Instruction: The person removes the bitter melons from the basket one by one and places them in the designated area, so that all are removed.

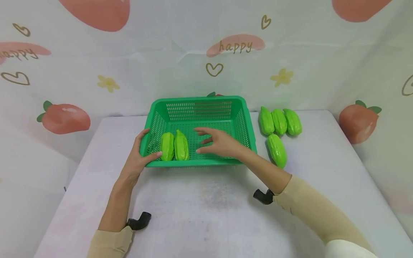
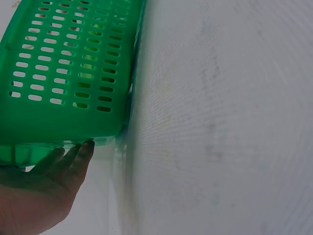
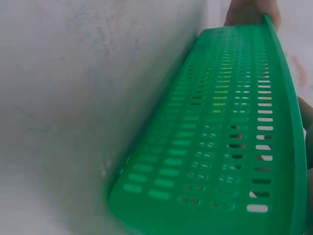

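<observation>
At the left front corner of the green basket (image 1: 193, 163), I have the left hand (image 1: 137, 157) gripping the rim, its thumb lapped over the edge and its fingers along the outer side wall. Over the middle of the basket, I see the right hand (image 1: 219, 142) with fingers spread and the thumb apart from them, the forearm crossing above the front rim. Inside, between the 2 hands, 2 green gourds (image 1: 181, 147) lie side by side on the slotted floor, the left gourd just beside the left thumb. To the right of the basket, 3 more gourds (image 1: 279, 122) lie in a row, and 1 single gourd (image 1: 276, 152) lies in front of them, nearer the person. Black wrist mounts (image 1: 139, 221) sit by the cuffs of the beige sleeves (image 1: 111, 243). Everything rests on a pale table (image 1: 193, 222), and behind it I read "happy" on a fruit-printed cloth (image 1: 161, 64).
</observation>
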